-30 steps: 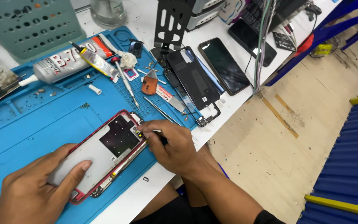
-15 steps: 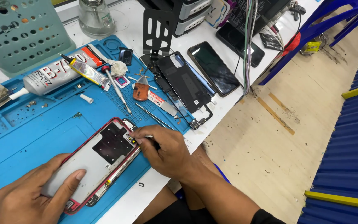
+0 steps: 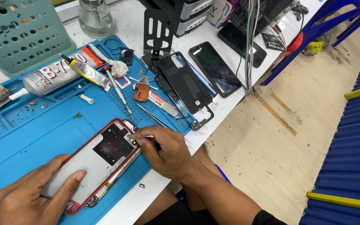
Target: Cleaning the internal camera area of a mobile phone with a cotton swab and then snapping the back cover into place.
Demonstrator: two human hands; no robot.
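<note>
**On the blue mat: two hands at an opened phone**

At the lower left of the blue work mat (image 3: 42,137), the left hand (image 3: 34,196) lies flat, fingers spread and slack, pressing down on the near end of the opened phone (image 3: 96,162). It grips nothing; it only pins the phone to the mat. The phone has a red frame, lies back-side up with a pale inner plate and a dark square patch showing, and runs slantwise from the left hand up toward the middle of the mat.

Behind it, at the far left, stands a pale green perforated basket (image 3: 21,33). A white glue tube (image 3: 51,77) lies on the mat's far edge, with a smaller yellow tube (image 3: 86,71) across it and a glass jar (image 3: 96,18) on the white counter (image 3: 130,204) beyond. A thin screwdriver (image 3: 117,91) and tweezers (image 3: 155,118) rest on the ribbed part of the mat.

At the phone's upper corner, the right hand (image 3: 167,152) is curled nearly closed, thumb and forefinger pinched on a slim tool (image 3: 146,137) whose tip touches the corner by the camera opening. What kind of tool it is cannot be told.

Farther right, a black phone stand (image 3: 158,33) rises upright, a dark back cover (image 3: 186,83) lies beside it, and another phone (image 3: 215,68) lies screen-up near the counter's edge.
</note>
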